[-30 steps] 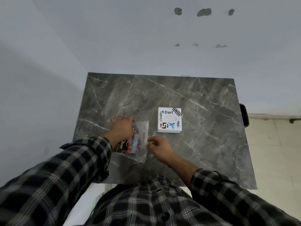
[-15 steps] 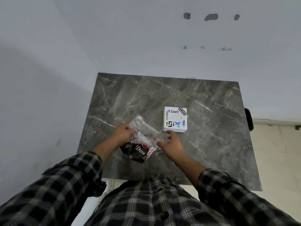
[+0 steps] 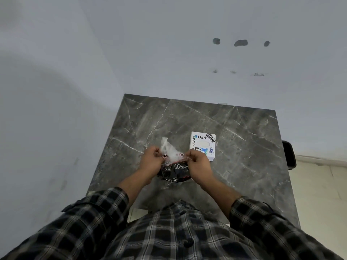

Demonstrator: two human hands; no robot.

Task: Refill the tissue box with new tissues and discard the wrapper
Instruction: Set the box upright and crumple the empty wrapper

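Note:
A tissue pack (image 3: 175, 170) in a black "Dove" wrapper with a clear plastic top hangs just above the grey marble table (image 3: 244, 147). My left hand (image 3: 152, 162) pinches the clear plastic on the left side. My right hand (image 3: 199, 164) pinches it on the right side. The clear end of the wrapper sticks up between the two hands. A white tissue box (image 3: 203, 143) with stickers and an oval slot on top lies flat on the table, right behind my right hand, which covers its near corner.
The table stands in a corner with walls to the left and behind. A dark chair part (image 3: 289, 154) shows past the table's right edge, above a pale tiled floor. My checked shirt fills the bottom of the view.
Both hands lifted the tissue pack off the table and turned it. The right hand came off the table beside the box and closed on the wrapper's right side.

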